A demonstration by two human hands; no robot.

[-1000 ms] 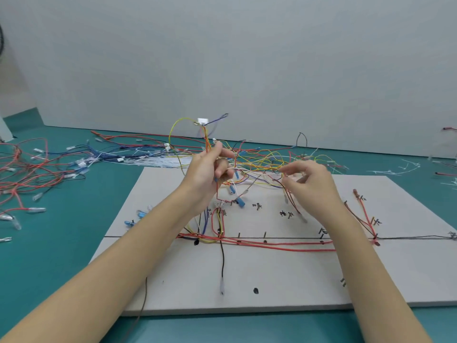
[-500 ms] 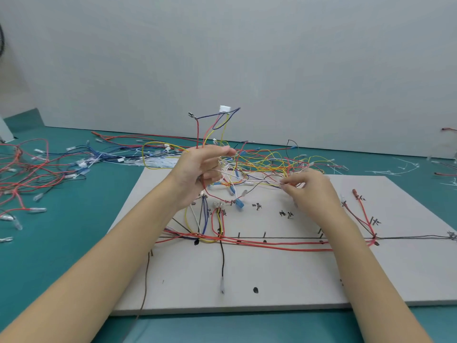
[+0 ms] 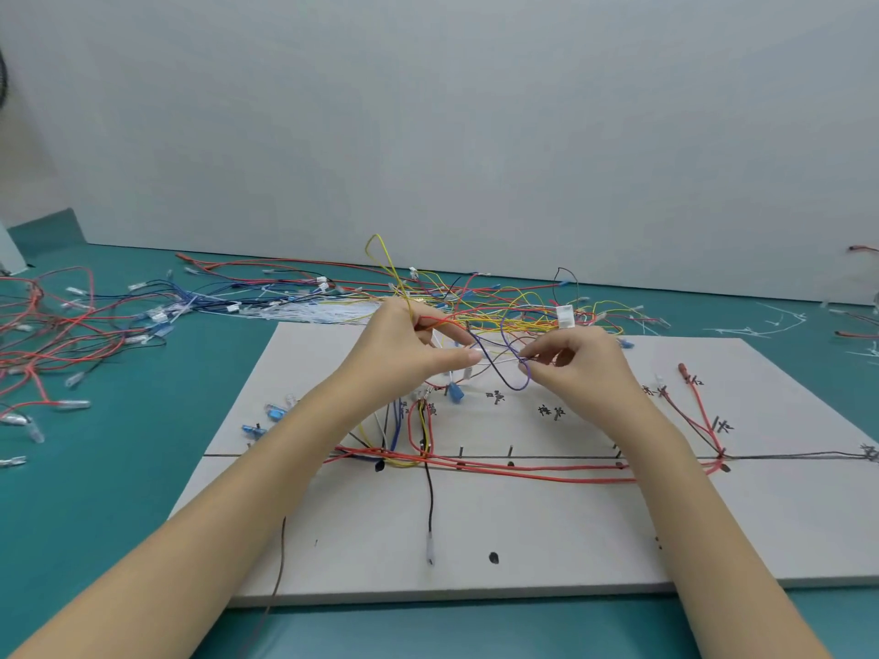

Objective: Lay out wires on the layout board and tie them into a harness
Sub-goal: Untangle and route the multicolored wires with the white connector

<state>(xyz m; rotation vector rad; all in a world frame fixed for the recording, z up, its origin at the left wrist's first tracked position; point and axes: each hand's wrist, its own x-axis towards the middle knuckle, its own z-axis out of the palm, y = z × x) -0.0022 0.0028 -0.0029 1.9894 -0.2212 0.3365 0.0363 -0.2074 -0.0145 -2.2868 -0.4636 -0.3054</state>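
A grey layout board (image 3: 571,539) lies on the teal table, with red wires (image 3: 523,470) laid along its marked line. Above the board's far half, my left hand (image 3: 404,354) grips a bunch of thin wires, yellow and red among them. My right hand (image 3: 575,363) pinches a purple wire (image 3: 516,380) that loops down between the two hands. A white connector (image 3: 565,317) sticks up just above my right hand. A black wire (image 3: 429,497) with a clear end runs down the board's middle.
A tangle of yellow, red and blue wires (image 3: 499,306) lies behind the board. More red and blue wires (image 3: 57,325) spread over the table at the left. White cable ties (image 3: 314,312) lie at the board's far left corner; cut scraps (image 3: 761,325) lie far right.
The white connector, held high above my left hand, has come down to my right hand. My hands have moved closer together, and a purple loop now hangs between them.
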